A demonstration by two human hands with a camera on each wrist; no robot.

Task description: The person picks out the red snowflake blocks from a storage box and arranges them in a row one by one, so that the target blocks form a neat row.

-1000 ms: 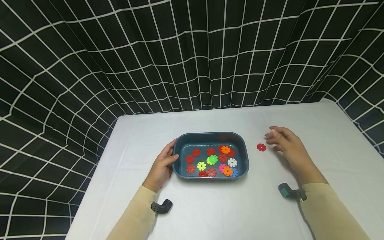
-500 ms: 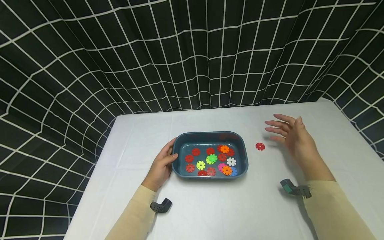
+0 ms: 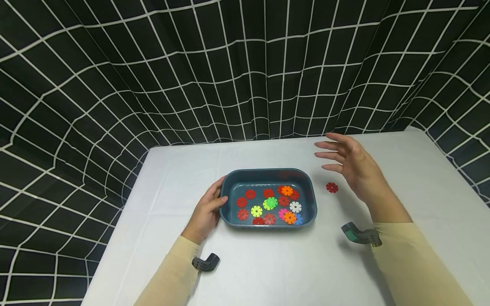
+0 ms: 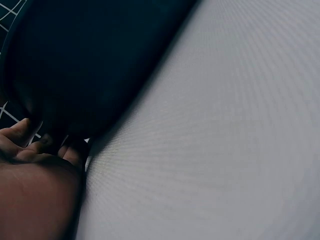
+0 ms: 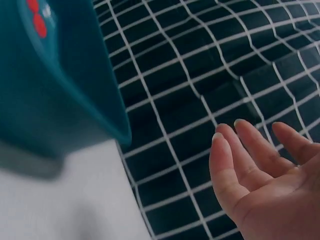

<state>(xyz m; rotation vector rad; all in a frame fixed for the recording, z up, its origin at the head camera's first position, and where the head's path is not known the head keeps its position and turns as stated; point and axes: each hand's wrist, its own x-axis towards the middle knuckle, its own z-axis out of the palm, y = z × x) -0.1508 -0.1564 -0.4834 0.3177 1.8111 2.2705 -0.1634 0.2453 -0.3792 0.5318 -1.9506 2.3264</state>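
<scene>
A dark teal plastic bin [image 3: 237, 225] holds several notched plastic discs, many of them red, with green, yellow, orange, white, pink and blue ones too. My left hand [image 3: 204, 211] grips the bin's left end, thumb over the rim and fingers along the outer wall. In the left wrist view, the fingers of that hand [image 4: 42, 155] are partly lost in shadow against the bin. One red disc [image 3: 331, 187] lies on the cloth to the right of the bin. Above and beyond this disc hovers my right hand [image 3: 354, 163], fingers extended and nothing held, as the right wrist view also shows.
White cloth covers the table [image 3: 249, 263]. A black curtain with a white grid [image 3: 245, 76] hangs behind its far edge and along both sides. Each wrist carries a small dark camera, the right one [image 3: 360, 234] near the table in the head view.
My right hand first drew up and away from the loose red disc, its fingers spreading, then shifted left and farther from me. The left hand and bin have stayed in place.
</scene>
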